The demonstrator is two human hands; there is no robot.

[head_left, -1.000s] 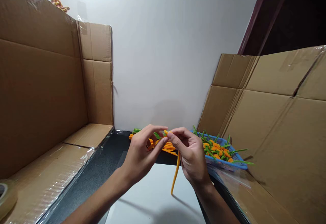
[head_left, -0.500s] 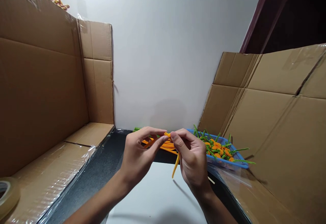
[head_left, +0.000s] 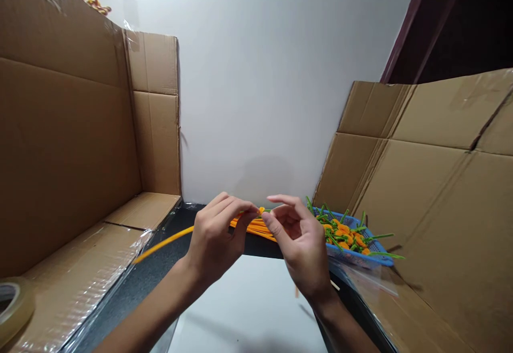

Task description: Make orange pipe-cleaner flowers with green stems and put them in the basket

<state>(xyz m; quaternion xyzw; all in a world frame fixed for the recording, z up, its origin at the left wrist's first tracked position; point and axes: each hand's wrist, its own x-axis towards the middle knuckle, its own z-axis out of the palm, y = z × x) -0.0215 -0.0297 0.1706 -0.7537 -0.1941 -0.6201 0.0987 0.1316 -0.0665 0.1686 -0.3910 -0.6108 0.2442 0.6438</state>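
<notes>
While pinching a fuzzy orange pipe-cleaner strand (head_left: 164,243) near its tip, left hand (head_left: 212,240) firmly closed on it, thumb pressed against fingers. Long tail of the strand sticking out low to the left, over a speckled black countertop (head_left: 152,256). Right hand (head_left: 298,246) open and empty, fingers (head_left: 280,199) spread, just beside the pinch. Right behind, a loose pile of straight orange pipe cleaners (head_left: 254,228); off to the right, a blue plastic mesh basket (head_left: 385,259) full of small orange-and-green pipe-cleaner pieces (head_left: 344,233). Under the hands, a smooth white board (head_left: 240,310). Brown cardboard panels (head_left: 72,155) on the sides. Handy tip for a pinch like this: fingertips right at the end, not the palm, tail held clear of the counter, free hand kept close.
</notes>
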